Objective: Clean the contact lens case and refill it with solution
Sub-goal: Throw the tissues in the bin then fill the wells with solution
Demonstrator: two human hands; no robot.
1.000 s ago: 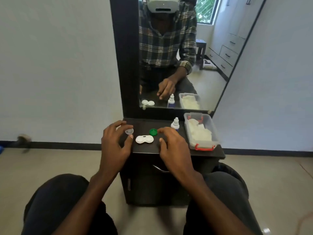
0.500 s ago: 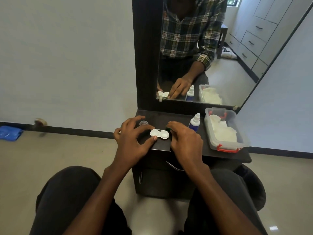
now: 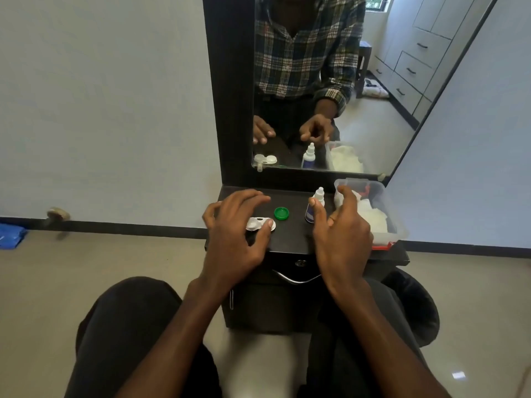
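Nearest the bottom of the frame are your dark-trousered knees, and your forearms rise from them toward the small dark wooden vanity top [image 3: 290, 239] at centre. Your left hand [image 3: 234, 237] rests on the white two-well plastic lens case [image 3: 260, 224], thumb tip on its right well and fingers spread over the left. Your right hand [image 3: 342, 234] hovers with loose, parted fingers holding nothing, right of centre. Just beyond it stands the small white-capped solution bottle [image 3: 314, 206], and the round green screw cap [image 3: 281, 213] lies off the case. Further right sits the clear plastic box of white tissues [image 3: 393, 214]. So the case looks uncapped; wiping, refilling and recapping seem yet to come. The mirror [image 3: 316, 81] fills the top.
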